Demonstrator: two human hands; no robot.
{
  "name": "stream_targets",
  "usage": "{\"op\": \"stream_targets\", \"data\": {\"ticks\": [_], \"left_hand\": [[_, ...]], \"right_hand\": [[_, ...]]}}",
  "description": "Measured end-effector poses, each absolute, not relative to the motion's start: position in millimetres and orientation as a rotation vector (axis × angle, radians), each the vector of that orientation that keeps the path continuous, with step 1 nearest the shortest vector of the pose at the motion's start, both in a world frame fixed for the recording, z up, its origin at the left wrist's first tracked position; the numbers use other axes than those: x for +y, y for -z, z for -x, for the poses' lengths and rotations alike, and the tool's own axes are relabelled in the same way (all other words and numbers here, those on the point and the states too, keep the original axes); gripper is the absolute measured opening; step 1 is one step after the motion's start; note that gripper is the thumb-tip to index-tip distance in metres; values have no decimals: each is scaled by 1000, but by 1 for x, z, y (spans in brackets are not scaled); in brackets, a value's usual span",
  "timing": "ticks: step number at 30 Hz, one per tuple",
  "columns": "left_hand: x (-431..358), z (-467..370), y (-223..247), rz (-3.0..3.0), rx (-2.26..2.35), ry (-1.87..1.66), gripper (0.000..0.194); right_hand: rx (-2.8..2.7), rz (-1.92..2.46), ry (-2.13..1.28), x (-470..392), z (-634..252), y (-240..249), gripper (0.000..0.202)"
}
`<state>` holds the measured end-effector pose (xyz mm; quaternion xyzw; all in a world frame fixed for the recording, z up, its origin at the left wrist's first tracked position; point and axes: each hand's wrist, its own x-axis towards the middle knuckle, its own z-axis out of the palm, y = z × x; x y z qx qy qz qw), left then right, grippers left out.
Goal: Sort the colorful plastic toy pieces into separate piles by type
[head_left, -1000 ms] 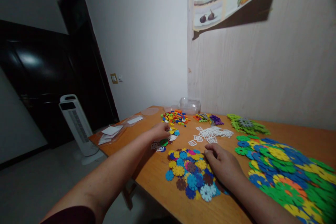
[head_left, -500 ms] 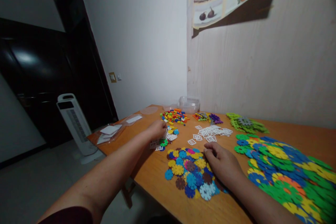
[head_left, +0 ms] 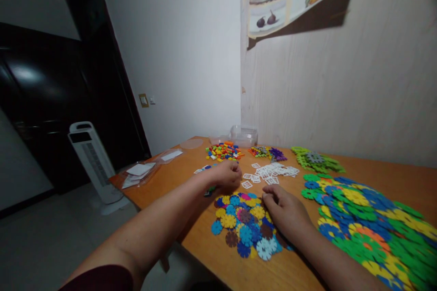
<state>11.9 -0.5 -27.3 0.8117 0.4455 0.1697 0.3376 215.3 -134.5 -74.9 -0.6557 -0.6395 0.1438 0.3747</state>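
My left hand (head_left: 228, 175) reaches over the middle of the table, its fingers pinched together; whatever is between them is too small to tell. It covers part of a small mixed group of pieces, with a few blue and white ones (head_left: 205, 169) showing behind the wrist. Just right of its fingers lies a spread of white square window-shaped pieces (head_left: 273, 170). My right hand (head_left: 287, 211) rests loosely curved on the table, a gap between thumb and fingers and nothing seen in it. It touches the right side of a pile of multicoloured snowflake discs (head_left: 244, 220).
Large green, blue and yellow discs (head_left: 368, 223) heap up on the right. Behind are small coloured blocks (head_left: 224, 150), purple and grey pieces (head_left: 276, 153), lime-green pieces (head_left: 316, 160) and a clear plastic box (head_left: 244, 135). Plastic bags with white cards (head_left: 140, 170) lie at the left edge.
My left hand has moved right, from the small mixed group towards the white window-shaped pieces. My right hand stays in place beside the disc pile. The view has shifted slightly.
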Motion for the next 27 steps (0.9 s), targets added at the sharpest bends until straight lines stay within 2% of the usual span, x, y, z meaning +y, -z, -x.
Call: {"op": "stream_targets", "data": {"ticks": [4,13,18,22,27], "left_hand": [[-6,-24,32,-2099,1149,-251,9],[10,-50,25,-2203,1087,-424,23],[18,-14,12,-2143,1173,-627,21],[24,26,1,-2214,1337,-590,16],[32,49,9,-2417,1539,-497,21]], "right_hand": [[-1640,1705,-355,-134,-215,74,31],[-1621,1680,-396,-135,-215,74,30],[-1632,1693,-371,-135,-215,75,30],[-1638,1681,-366,-133,-216,79,31],[-1632,1677,-368,-133,-217,79,30]]}}
